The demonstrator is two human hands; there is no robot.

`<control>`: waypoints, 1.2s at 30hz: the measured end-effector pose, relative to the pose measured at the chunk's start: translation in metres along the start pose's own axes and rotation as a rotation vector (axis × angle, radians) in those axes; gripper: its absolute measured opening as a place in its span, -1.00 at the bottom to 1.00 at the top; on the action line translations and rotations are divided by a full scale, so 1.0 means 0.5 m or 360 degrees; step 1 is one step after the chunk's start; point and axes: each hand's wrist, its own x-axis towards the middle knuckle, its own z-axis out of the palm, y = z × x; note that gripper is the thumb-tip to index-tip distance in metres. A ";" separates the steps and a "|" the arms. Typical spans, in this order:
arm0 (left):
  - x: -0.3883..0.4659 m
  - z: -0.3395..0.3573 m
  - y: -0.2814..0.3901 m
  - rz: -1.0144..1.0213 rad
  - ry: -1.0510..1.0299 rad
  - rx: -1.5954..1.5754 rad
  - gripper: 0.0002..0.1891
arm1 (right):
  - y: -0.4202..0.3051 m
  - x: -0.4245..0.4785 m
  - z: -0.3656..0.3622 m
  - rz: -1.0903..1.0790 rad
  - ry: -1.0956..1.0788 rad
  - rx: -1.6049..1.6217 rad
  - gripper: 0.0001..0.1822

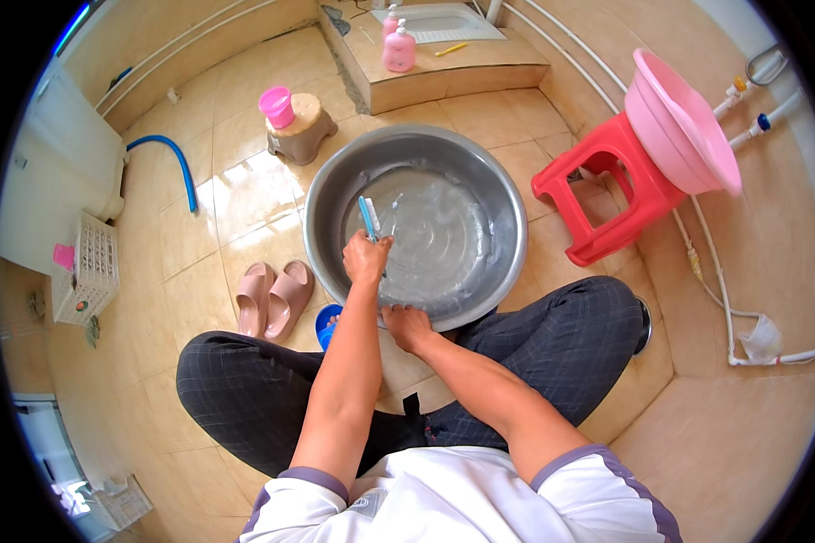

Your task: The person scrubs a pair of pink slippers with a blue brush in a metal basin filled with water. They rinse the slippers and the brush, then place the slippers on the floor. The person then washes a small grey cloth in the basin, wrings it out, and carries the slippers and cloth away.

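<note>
A large grey metal basin [319,197] stands on the tiled floor between my knees, with shallow water and some suds in it. My left hand [367,256] grips a blue scrubbing brush [367,214] with white bristles, held over the basin's left part with its head pointing away from me. At the basin's near rim, my right hand [406,324] rests with its fingers over the edge. I cannot tell how firmly those fingers hold the rim.
Right of the basin, a red plastic stool [608,197] carries a tilted pink basin [679,129]. A low stool [305,132] bears a pink cup [276,107]. Pink slippers [288,298] lie at left, a blue hose [183,170] beyond. Pump bottles [399,53] stand on the tiled step [448,78].
</note>
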 end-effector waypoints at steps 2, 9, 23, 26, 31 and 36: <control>0.007 -0.030 0.018 0.0093 0.0020 0.0092 -0.61 | -0.009 -0.002 -0.007 -0.0074 0.0086 -0.0023 -0.75; 0.048 -0.167 0.153 0.0580 0.0212 0.0231 -0.63 | -0.044 -0.002 -0.123 -0.0093 0.0332 0.0096 -0.80; 0.113 -0.379 0.306 0.1003 0.0263 0.0705 -0.78 | -0.019 0.026 -0.310 -0.0077 0.0710 0.0281 -0.84; 0.117 -0.396 0.300 0.1017 0.0318 0.0723 -0.78 | -0.028 0.052 -0.291 -0.0084 0.0717 0.0272 -0.84; 0.116 -0.374 0.266 0.0943 0.0188 0.0593 -0.79 | -0.036 0.035 -0.263 -0.0061 0.0656 0.0270 -0.84; 0.119 -0.364 0.253 0.0965 0.0141 0.0586 -0.78 | -0.032 0.021 -0.227 -0.0098 0.0685 0.0234 -0.84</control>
